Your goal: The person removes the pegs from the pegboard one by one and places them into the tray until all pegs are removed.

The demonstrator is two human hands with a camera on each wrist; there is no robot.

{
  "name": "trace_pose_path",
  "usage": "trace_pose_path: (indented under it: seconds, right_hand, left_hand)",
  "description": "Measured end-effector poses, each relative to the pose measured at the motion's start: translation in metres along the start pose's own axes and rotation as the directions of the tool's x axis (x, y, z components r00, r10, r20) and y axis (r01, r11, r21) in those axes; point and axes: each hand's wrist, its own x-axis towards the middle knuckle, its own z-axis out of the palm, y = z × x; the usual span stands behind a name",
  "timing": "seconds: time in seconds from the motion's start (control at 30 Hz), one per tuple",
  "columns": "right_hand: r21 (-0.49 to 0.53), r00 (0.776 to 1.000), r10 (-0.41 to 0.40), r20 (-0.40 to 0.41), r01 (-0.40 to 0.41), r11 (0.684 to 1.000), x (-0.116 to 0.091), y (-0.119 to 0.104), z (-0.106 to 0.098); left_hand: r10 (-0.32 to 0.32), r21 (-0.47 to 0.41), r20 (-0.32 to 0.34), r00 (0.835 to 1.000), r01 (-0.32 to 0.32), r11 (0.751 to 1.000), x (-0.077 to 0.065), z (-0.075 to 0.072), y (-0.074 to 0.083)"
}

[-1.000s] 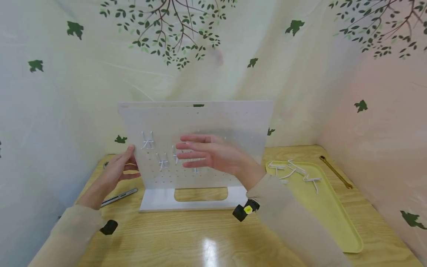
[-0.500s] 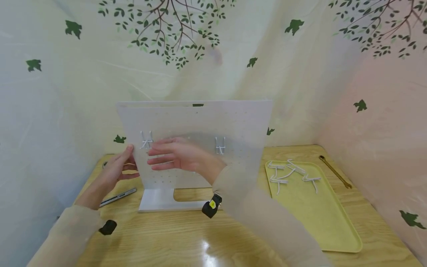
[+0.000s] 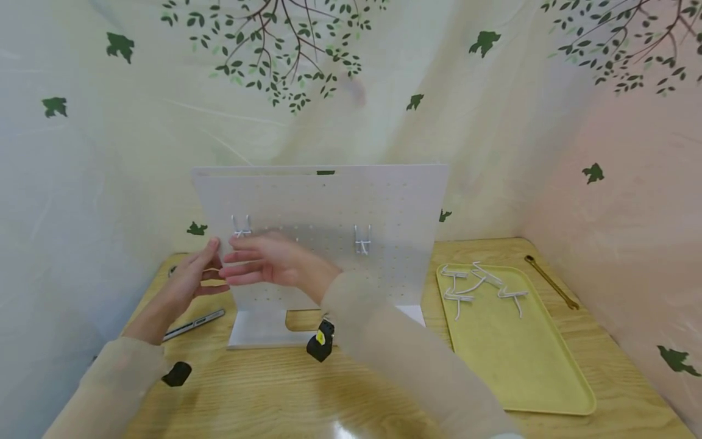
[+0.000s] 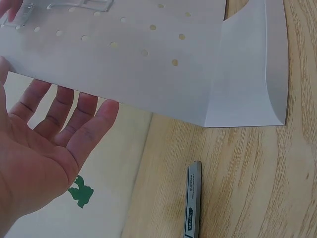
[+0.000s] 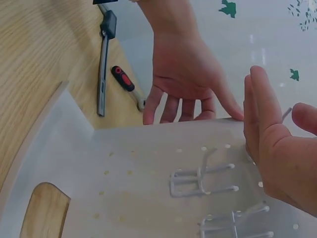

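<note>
A white pegboard (image 3: 395, 207) stands upright on its base at the middle of the table. My left hand (image 3: 192, 280) grips its left edge, thumb on the front and fingers behind, as the left wrist view also shows. In front of the board's left part is my right hand (image 3: 280, 262), fingers extended and nothing held. It overlaps the lower part of the upper-left hook (image 3: 242, 225) in the head view. Another double-wire hook (image 3: 362, 241) sits right of centre. In the right wrist view, two white hooks (image 5: 198, 179) are fixed on the board beside my right hand.
At the right a yellow tray (image 3: 521, 366) bears several loose white hooks (image 3: 457, 297). A golden wrench (image 3: 551, 283) lies beyond it. Left of the board are a slim grey tool with lettering (image 4: 193, 198) and a red-and-black handled tool (image 5: 124, 78). Patterned curtains (image 3: 384, 122) enclose the table.
My right hand has swept left across the front of the board, from its middle to near the left edge, uncovering the hook right of centre. The left hand keeps its place.
</note>
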Motion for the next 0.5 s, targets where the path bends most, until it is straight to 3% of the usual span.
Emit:
trace_pose_path:
  seconds: [0.5]
  right_hand:
    - [0.072,0.997,-0.066,-0.037,0.068,0.995,0.0063,0.0015,0.0065]
  left_hand:
    - [-0.007,0.019,0.029,1.000,0.006,1.000,0.0020,-0.0008,-0.0009]
